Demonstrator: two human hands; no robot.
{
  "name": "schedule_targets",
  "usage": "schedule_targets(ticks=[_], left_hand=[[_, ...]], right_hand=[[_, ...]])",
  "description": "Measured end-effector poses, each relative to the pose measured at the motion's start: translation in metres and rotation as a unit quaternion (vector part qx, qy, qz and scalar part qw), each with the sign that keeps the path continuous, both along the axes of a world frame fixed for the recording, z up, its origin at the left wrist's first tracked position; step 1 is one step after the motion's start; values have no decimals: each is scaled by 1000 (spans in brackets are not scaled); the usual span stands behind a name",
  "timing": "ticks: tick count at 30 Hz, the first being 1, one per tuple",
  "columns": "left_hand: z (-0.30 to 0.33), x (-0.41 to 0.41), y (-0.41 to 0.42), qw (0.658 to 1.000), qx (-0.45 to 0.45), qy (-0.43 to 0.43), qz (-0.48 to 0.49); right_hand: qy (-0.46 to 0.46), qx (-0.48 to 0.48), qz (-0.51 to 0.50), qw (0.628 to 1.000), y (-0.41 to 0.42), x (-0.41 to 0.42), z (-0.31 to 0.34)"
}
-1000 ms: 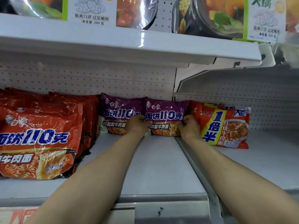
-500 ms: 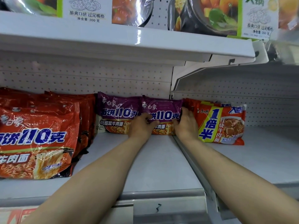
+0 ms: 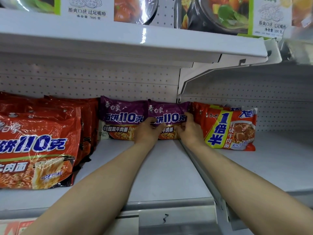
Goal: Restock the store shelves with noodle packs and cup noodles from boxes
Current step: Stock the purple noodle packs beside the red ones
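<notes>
Both hands square up the right-hand purple noodle pack [image 3: 167, 114] at the shelf's [image 3: 169, 175] back edge.

Left hand [image 3: 146, 131] curls its fingers onto the pack's left edge; right hand [image 3: 188, 128] grips the right edge, likely seating it upright beside its purple twin [image 3: 121, 116] and the red-and-yellow pack [image 3: 227, 128]. Hands cover its lower front; supply boxes aren't in view.
</notes>
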State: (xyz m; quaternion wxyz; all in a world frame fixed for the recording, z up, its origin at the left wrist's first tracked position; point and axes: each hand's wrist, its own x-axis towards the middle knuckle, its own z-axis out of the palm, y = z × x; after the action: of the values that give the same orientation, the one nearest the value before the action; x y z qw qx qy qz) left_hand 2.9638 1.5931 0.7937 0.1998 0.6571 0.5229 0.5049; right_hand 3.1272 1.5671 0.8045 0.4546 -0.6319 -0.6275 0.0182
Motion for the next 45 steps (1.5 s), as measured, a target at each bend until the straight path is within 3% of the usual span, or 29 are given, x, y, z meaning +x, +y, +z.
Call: schedule_targets(ticks=[8,16,21,26,34,39,45], left_hand=[[0,2,-2,1000,-21,11,5],[26,6,-16,987,-131,-98,4],[33,17,-52,980,-166,-108,19],[20,40,-102,973,-135,-186,-2],[-5,58,-155,939,-178,-293,-22],[-5,52,-154,934,-175,-310,8],[-4,32,-167,953,-146,-261,40]], right_hand=[[32,-31,9,999,-7,-5,0],[156,-87,29,983,-48,-5,31],[200,-83,39,976,-80,4,37],[198,-108,51,973,-124,15,35],[174,-168,58,969,-184,42,20],[171,-171,59,969,-190,56,20],[174,-178,60,967,-179,51,10]])
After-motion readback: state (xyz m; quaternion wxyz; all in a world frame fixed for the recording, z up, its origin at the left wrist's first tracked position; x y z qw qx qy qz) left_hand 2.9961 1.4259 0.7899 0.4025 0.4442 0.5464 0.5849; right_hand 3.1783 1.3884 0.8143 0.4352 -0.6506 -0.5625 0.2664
